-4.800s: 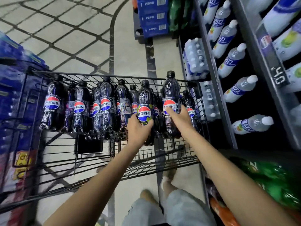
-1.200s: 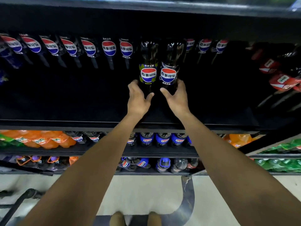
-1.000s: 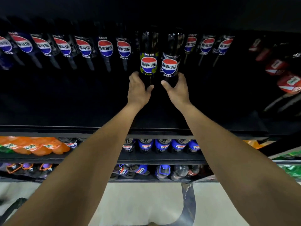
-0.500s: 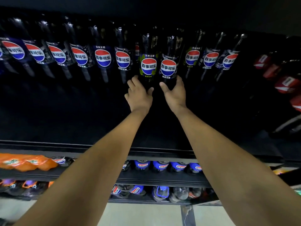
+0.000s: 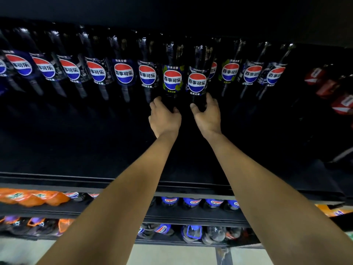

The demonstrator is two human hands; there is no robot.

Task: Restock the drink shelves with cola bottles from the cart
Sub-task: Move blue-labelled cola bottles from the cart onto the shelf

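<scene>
Dim shelf interior, label glints, wide-angle bending at edges

Bare forearms (image 5: pixel 122 197) end in a bare left grip (image 5: pixel 165 119) and right grip (image 5: pixel 207 117).

Both arms reach deep over the black metal shelf (image 5: pixel 76 150). The left hand (image 5: pixel 164 119) grips the foot of the lime-labelled dark plastic cola bottle (image 5: pixel 172 73). The right hand (image 5: pixel 207 117) grips the dark plastic cola bottle with the plain label (image 5: pixel 197 77) just beside it, on the right. The back row of dark cola bottles (image 5: pixel 97 73) runs off to either side. Red-labelled bottles (image 5: pixel 324 83) sit far right, and orange plastic bottles (image 5: pixel 28 197) lie one shelf below, left.
</scene>
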